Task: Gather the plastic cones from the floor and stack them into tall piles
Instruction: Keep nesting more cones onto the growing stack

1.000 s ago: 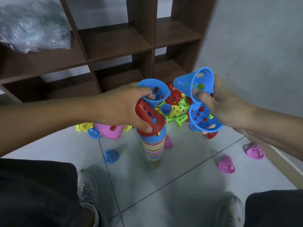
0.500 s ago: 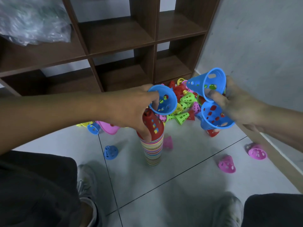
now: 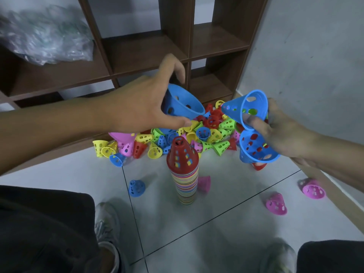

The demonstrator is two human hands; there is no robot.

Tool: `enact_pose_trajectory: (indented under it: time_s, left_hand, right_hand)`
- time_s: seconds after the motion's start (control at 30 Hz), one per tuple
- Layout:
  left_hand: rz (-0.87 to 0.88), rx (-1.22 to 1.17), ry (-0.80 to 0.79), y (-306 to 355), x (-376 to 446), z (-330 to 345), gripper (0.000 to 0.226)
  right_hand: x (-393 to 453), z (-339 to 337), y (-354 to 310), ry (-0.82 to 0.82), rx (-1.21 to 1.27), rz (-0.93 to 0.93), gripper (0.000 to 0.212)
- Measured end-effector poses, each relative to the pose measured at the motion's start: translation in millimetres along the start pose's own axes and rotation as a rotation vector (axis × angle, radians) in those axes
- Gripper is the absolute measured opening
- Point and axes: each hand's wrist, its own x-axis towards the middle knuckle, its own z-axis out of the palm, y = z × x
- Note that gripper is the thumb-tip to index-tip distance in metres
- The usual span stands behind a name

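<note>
My left hand (image 3: 143, 107) gripping one blue cone (image 3: 183, 104) above the striped stack (image 3: 184, 174), red cone (image 3: 182, 154) on top, my right hand (image 3: 279, 131) clutching two blue cones (image 3: 254, 146)

Soft, dim indoor light is falling from above and slightly behind, leaving the floor (image 3: 226, 223) pale grey and evenly lit with no glare. The person's own shadow is spreading as a broad, soft-edged smudge across the tiles near the bottom, and the stack (image 3: 185, 182) is casting only a faint one. The shelf (image 3: 137, 50) recesses are sinking into darkness. Wide-angle distortion is bowing the shelf uprights outward. The plastic bag (image 3: 45, 34) at top left is smearing with motion blur, and the right hand (image 3: 279, 133) is looking slightly soft. The corners are darkening.
</note>
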Motion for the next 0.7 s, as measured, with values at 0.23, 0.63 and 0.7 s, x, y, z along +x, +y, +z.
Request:
enact_pose_trajectory:
  time_s: [0.23,0.63,0.7]
  left_hand:
    - [-0.112,0.165,-0.035,-1.1,-7.2,-19.2,0.084]
    - [-0.03,0.232,-0.397,0.0,-9.1,-22.5,0.095]
    - [-0.017,0.309,-0.457,0.0,-2.8,-13.9,0.09]
  right_hand:
    - [1.0,8.6,-4.1,-0.004,-0.002,-0.03,0.031]
    - [-1.8,13.0,-4.5,-0.001,-0.006,-0.055,0.03]
    - [-3.1,11.1,-1.7,-0.001,0.001,-0.039,0.032]
